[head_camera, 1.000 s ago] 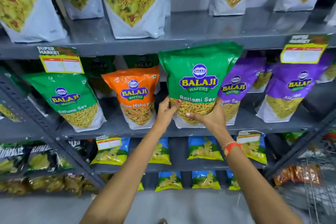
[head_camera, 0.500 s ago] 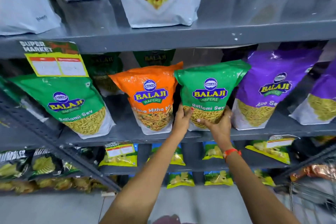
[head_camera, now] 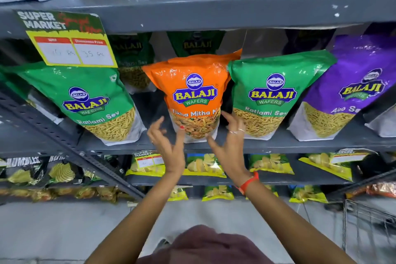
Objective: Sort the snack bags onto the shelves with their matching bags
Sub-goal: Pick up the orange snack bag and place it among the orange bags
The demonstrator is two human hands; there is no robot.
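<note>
Orange bag (head_camera: 194, 96) upright between both hands; left hand (head_camera: 169, 148) thumb touching lower edge, fingers spread; right hand (head_camera: 230, 146) open beside it.

Green Ratlami Sev bags, front row: two, left (head_camera: 94, 100) and right (head_camera: 272, 96)
Green bags behind, far: two (head_camera: 132, 58) (head_camera: 196, 44)
Orange Tikha Mitha bag (head_camera: 192, 92): one
Purple Aloo Sev bag (head_camera: 351, 92): one fully seen
Hands: two, left (head_camera: 169, 146) and right (head_camera: 227, 146)
Price tags (head_camera: 64, 38): three
</note>
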